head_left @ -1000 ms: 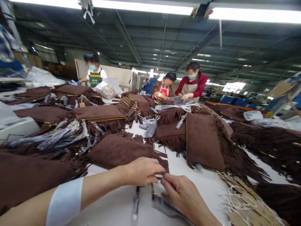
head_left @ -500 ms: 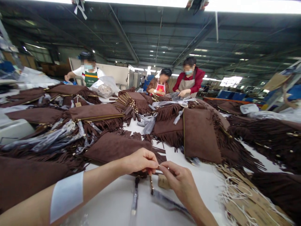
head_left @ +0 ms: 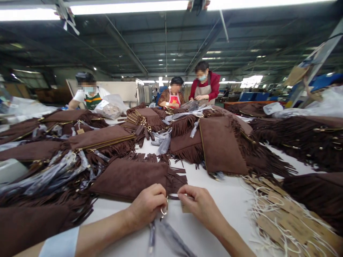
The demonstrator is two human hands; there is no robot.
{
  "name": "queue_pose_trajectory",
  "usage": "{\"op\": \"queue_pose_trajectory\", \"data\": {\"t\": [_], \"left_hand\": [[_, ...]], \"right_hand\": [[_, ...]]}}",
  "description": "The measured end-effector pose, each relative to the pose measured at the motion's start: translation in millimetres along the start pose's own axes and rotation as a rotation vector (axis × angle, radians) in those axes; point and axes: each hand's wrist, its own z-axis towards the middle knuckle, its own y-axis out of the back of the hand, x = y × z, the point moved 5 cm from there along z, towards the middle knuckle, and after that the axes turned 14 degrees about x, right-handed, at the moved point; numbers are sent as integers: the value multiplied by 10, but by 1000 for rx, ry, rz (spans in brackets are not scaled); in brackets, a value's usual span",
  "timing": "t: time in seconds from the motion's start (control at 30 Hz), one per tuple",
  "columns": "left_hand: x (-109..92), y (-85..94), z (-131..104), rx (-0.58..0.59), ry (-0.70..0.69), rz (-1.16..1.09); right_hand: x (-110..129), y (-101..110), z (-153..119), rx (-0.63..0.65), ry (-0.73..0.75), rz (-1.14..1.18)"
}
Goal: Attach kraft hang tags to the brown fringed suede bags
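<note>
My left hand (head_left: 147, 205) is closed in a pinch on a gold metal clasp (head_left: 164, 211) near the zipper end of a brown suede fringed pouch (head_left: 131, 178). Below it hangs a strap in a clear plastic sleeve (head_left: 175, 237), with a second wrapped piece (head_left: 152, 237) beside it. A short way to the right, the fingertips of my right hand (head_left: 202, 205) are pinched on a white string (head_left: 174, 195). This string stretches toward the clasp. Under my right fingers shows part of a kraft paper tag (head_left: 184, 208). The fingers hide how the string meets the clasp.
A pile of strung kraft tags (head_left: 286, 217) lies at the right. Brown fringed pouches (head_left: 223, 144) are heaped across the white table (head_left: 230, 192). Three co-workers in aprons stand at the far side, near a clear bag (head_left: 111, 105).
My hands have come lower and a little apart, with the white string now stretched between them. The gold clasp shows more plainly at my left fingers. The view has shifted slightly.
</note>
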Motion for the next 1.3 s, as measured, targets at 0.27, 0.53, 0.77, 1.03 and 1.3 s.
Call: {"op": "queue_pose_trajectory", "data": {"t": [0.27,0.53,0.77,1.03,1.3], "left_hand": [[135,80,-57,-149,78,-405],[240,101,-65,-101,151,-561],[190,86,-68,-120,112,-504],[144,80,-68,-95,108,-458],[81,91,-55,33,111,-430]], "right_hand": [[59,-186,51,-27,15,218],[84,-250,63,-45,-10,155],[125,-280,64,-28,-42,16],[152,-271,54,-18,-69,-31],[183,-348,92,6,-60,6]]}}
